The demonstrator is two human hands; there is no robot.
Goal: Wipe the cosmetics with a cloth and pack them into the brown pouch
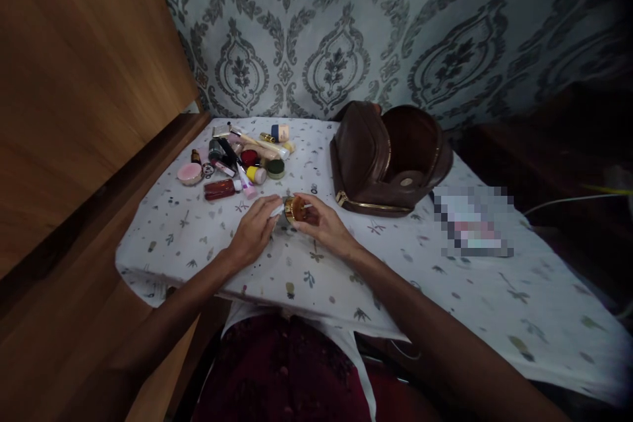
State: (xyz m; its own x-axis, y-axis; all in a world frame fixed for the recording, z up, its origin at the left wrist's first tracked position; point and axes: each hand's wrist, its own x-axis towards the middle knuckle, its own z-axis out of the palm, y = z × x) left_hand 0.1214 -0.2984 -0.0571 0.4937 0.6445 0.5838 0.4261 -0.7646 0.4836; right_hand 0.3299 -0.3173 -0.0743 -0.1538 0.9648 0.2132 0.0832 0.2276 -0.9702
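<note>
Over patterned cloth [277, 270], forearms [185, 300] converge, left hand [253, 229] holding white material [277, 210] against a gold container [295, 209] in right hand [327, 227].

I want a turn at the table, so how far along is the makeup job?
Looks done: the bag is open and the makeup is out on the table. In hand: the left hand holds what looks like a white wipe to the gold jar in the right hand. Left: perhaps the other makeup, though I can't tell which bits are wiped.
</note>
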